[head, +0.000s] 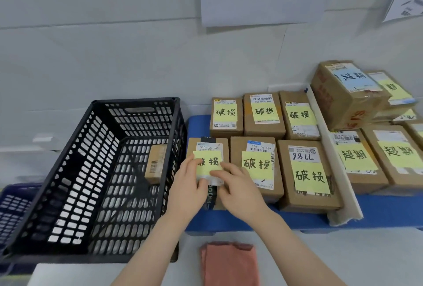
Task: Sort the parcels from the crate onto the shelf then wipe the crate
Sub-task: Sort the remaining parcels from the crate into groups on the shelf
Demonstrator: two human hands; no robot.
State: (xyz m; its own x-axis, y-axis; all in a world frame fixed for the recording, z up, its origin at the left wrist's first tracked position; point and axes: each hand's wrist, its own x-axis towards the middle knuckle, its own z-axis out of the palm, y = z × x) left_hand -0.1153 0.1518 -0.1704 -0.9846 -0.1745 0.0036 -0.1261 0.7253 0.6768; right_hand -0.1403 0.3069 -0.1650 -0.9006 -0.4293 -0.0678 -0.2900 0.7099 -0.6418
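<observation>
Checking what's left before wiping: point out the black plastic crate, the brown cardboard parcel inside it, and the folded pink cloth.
Black plastic crate (68, 146): head view, on its slotted left wall.
Brown cardboard parcel (155, 166): head view, on its taped side inside the crate.
Folded pink cloth (230, 265): head view, on its upper face.

Crate (96, 171) interior open above; one parcel (155, 163) inside.
</observation>
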